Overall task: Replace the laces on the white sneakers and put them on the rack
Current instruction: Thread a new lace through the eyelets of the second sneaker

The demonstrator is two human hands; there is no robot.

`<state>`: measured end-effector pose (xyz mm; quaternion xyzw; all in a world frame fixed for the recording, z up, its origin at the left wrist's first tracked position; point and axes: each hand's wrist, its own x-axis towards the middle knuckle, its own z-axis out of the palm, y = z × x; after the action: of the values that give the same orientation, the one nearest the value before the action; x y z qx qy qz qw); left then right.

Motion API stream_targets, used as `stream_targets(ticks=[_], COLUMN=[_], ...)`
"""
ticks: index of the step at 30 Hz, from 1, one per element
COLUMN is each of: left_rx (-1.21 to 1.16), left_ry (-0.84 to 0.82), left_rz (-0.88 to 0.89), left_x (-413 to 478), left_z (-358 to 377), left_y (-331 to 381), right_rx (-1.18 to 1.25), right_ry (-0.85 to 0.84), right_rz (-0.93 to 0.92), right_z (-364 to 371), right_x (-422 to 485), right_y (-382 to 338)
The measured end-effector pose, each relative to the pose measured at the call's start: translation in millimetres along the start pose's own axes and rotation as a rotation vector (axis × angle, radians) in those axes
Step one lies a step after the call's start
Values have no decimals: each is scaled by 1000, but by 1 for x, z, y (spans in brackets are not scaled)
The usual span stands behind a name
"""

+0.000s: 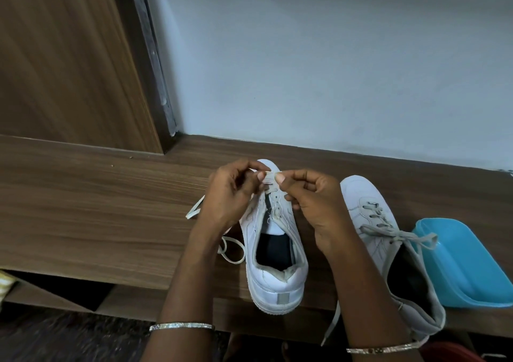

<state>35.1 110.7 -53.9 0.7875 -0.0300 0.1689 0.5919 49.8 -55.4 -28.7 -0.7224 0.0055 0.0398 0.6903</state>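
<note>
fingertip pinch of left hand [230, 192] and right hand [313, 203] on lace [268, 173] of middle sneaker [277, 275]; blue tub [472, 264] beside laced sneaker [361, 195]

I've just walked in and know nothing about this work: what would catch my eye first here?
Two hands meet in the middle: the left hand and right hand both pinch a lace above the front eyelets of a white sneaker standing on the wooden bench. To its right stands a second sneaker with grey laces tied in a bow. A bright blue tub sits at the far right edge.
</note>
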Motion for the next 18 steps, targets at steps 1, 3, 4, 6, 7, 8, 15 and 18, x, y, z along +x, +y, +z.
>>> stream_targets(ticks=[1, 3, 4, 6, 7, 8, 15, 18], left_rx=[34, 121, 155, 209, 231, 241, 303, 308], left_ry=[44, 91, 95, 90, 88, 88, -13, -19], left_rz=[-5, -17, -23, -21, -11, -4, 18, 9], left_x=[1, 2, 2, 2, 2, 2, 2, 1], left_z=[0, -2, -3, -3, -2, -1, 2, 2], left_y=[-1, -6, -7, -7, -6, -5, -7, -5], right_rx=[-46, -183, -261, -381, -421, -458, -677, -622], right_ry=[-8, -35, -48, -76, -92, -110, -46, 27], right_rz=[31, 70, 77, 84, 89, 93, 14, 4], right_z=[0, 0, 0, 2, 3, 4, 11, 7], right_x=[0, 0, 0, -2, -2, -3, -8, -8], right_y=[0, 2, 3, 3, 2, 1, -2, -7])
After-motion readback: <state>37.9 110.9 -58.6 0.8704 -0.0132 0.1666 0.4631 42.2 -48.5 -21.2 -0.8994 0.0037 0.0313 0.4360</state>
